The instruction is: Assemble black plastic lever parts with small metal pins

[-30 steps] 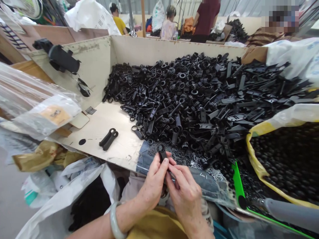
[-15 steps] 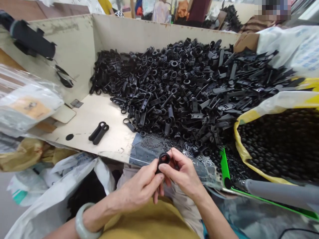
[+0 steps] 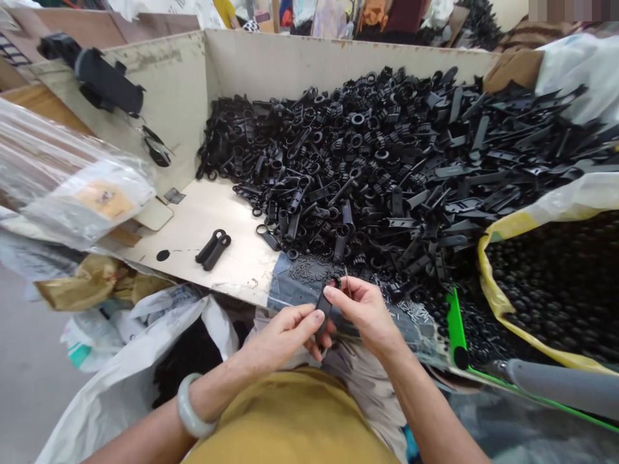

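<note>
A black plastic part with a ringed end is held between both hands above the tray's front edge. My left hand grips its lower end, thumb on top. At the ringed end, my right hand pinches the part, and a thin dark rod stands up by its fingers. Beyond the hands lies a large heap of black plastic parts. Two joined-looking black pieces rest on the bare board to the left. Small metal pins lie right of my right hand.
At the right, a yellow-edged bag holds black round pieces, beside a green strip and a grey tube. A white bag hangs lower left. Clear plastic packaging lies at the left edge.
The view has shifted, so the surroundings sit further right. The black part has turned in the hands: its ring faced the camera before, and its long body shows now.
</note>
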Demonstrator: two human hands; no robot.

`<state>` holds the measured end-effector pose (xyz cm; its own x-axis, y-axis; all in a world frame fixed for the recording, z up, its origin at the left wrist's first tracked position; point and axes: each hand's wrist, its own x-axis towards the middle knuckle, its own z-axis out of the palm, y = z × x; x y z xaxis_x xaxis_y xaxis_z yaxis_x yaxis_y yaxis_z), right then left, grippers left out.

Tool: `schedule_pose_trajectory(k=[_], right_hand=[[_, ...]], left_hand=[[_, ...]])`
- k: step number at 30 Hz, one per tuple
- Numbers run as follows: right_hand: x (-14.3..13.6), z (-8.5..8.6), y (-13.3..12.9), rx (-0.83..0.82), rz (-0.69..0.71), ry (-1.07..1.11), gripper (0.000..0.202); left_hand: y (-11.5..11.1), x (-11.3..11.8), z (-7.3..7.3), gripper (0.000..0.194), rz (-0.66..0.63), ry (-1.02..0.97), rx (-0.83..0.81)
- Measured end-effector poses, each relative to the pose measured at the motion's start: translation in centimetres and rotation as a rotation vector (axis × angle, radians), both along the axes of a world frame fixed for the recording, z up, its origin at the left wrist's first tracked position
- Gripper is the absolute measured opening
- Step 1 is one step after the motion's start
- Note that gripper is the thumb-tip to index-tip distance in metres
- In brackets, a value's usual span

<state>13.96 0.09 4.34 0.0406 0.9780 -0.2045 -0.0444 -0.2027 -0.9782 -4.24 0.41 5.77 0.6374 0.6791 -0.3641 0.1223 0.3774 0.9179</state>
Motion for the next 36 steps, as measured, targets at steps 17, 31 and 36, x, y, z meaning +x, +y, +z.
schedule_pose_trajectory(k=[17, 31, 36], right_hand=[[-1.2, -0.1, -1.5, -0.085, 0.309, 0.312, 0.032], [-4.4, -0.2, 3.4, -0.085, -0.08, 0.231, 0.058], [-3.8, -0.1, 3.7, -0.065, -0.138, 0.149, 0.055]], left_hand=[[-0.1, -2.8, -0.2, 0.046, -0.066, -0.205, -0.09], [0.9, -4.1, -1.8, 0.019, 0.45, 0.412, 0.521], [1.6, -5.5, -2.5, 0.022, 0.567, 0.479, 0.581]])
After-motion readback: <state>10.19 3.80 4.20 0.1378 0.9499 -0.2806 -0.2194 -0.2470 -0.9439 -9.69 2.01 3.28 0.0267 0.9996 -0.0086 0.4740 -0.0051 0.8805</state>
